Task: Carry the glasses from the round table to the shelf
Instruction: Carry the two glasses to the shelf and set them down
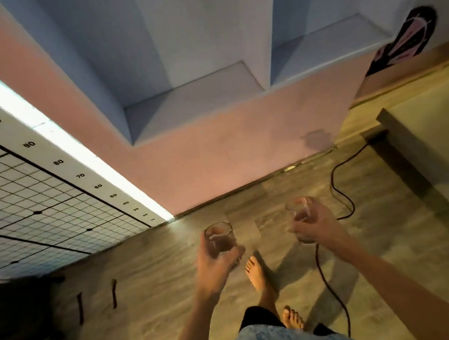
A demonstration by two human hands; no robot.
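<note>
- Far left: dark object (17, 335) cut off by the frame edge, can't identify it. Gridded measuring board (28, 183) leans against the wall; not in the walking line.
- Two thin dark sticks (97, 300) lie on the floor (157, 312) left of the feet; what they are, can't tell.
- Left hand (217, 262) is wrapped round the left glass (220, 238), held upright, fingers closed on the lower part. Glass is clear and motion-blurred; whether it holds liquid, can't tell. Risk: a low grip on smooth glass could let it slip or tip if jolted.
- Bare feet (259, 274) mid-stride on the floor. Risk: a dropped glass would shatter right by bare toes.
- Shelf (191, 98) is ahead, recessed blue niches in a pink wall; both visible niche floors look bare. Glasses are well apart from it, carried in the air, not yet placed. Upper niches are cut off at the top.
- Right hand (314, 227) clasps the right glass (301, 216) from the side, closed on it; fingers hide much of it.
- Black cable (330, 279) snakes across the floor just beside the feet. Main hazard: snagging a foot, stumbling, both glasses lost.
- Right: grey raised platform (442, 141), partly cut off. Round table isn't in view.
</note>
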